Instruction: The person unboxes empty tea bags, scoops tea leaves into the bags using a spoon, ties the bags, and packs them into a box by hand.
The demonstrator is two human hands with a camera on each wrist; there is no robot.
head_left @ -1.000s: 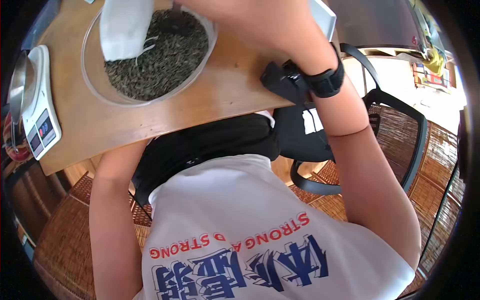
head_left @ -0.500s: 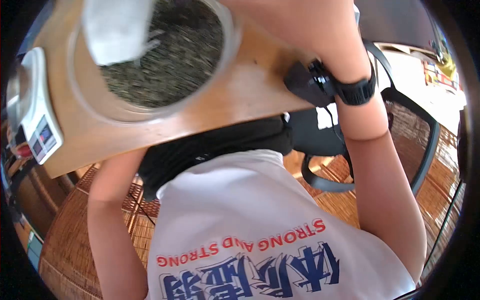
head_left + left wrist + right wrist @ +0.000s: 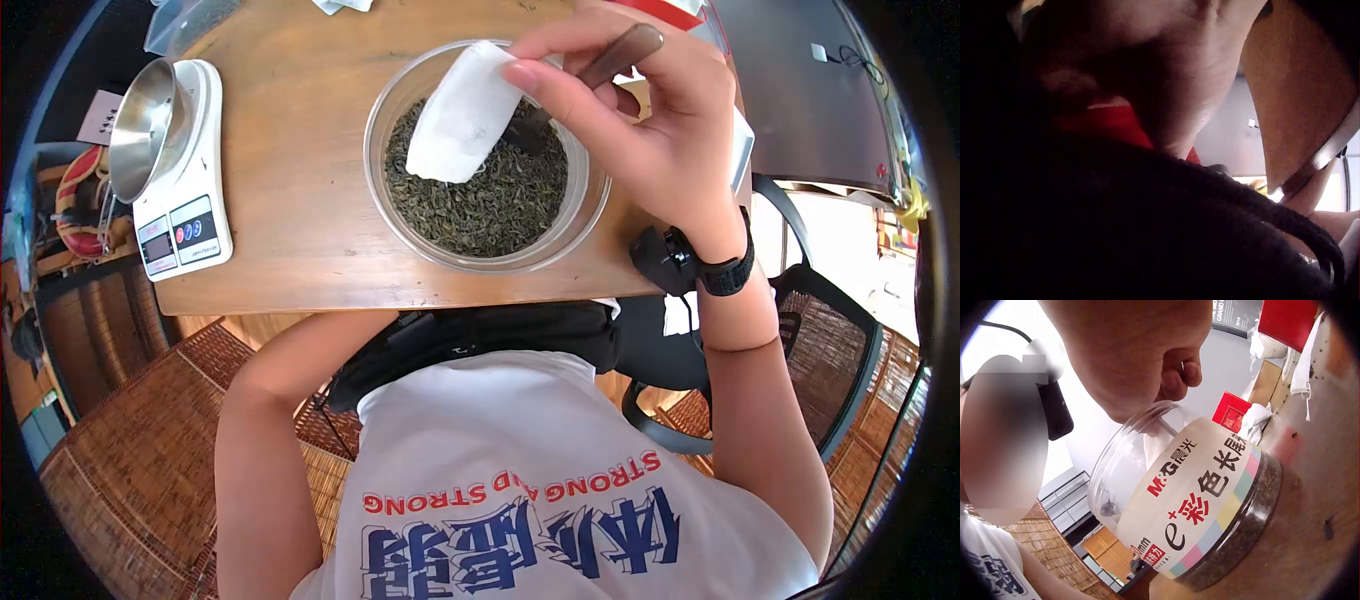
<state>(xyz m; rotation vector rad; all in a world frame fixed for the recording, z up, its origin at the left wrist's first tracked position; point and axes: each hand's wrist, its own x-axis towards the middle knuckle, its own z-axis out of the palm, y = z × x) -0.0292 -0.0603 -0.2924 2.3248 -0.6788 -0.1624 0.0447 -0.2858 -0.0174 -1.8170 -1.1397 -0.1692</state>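
My right hand (image 3: pixel 670 130) is above a clear round plastic tub (image 3: pixel 378 190) of dried green leaves (image 3: pixel 480 215). Between thumb and forefinger it pinches a white cloth tea bag (image 3: pixel 462 115), which hangs over the leaves with a short string at its lower end. The same hand holds a brown-handled spoon (image 3: pixel 622 56), whose dark end (image 3: pixel 535 132) is low over the leaves behind the bag. In the right wrist view a printed label (image 3: pixel 1179 494) wraps the tub. My left hand (image 3: pixel 1172 69) is under the table edge, dark and partly seen in its wrist view; its fingers are hidden.
A white kitchen scale (image 3: pixel 208 165) with a metal bowl (image 3: pixel 140 130) stands at the table's left. A clear container (image 3: pixel 180 28) is at the back left, white bags (image 3: pixel 345 5) at the back. A red box (image 3: pixel 1232 412) is behind the tub. A black chair (image 3: pixel 840 310) stands right.
The head view has shifted, so the tub and scale appear further right and lower. My right hand's fingers and the spoon handle have come into view; the tea bag remains over the tub.
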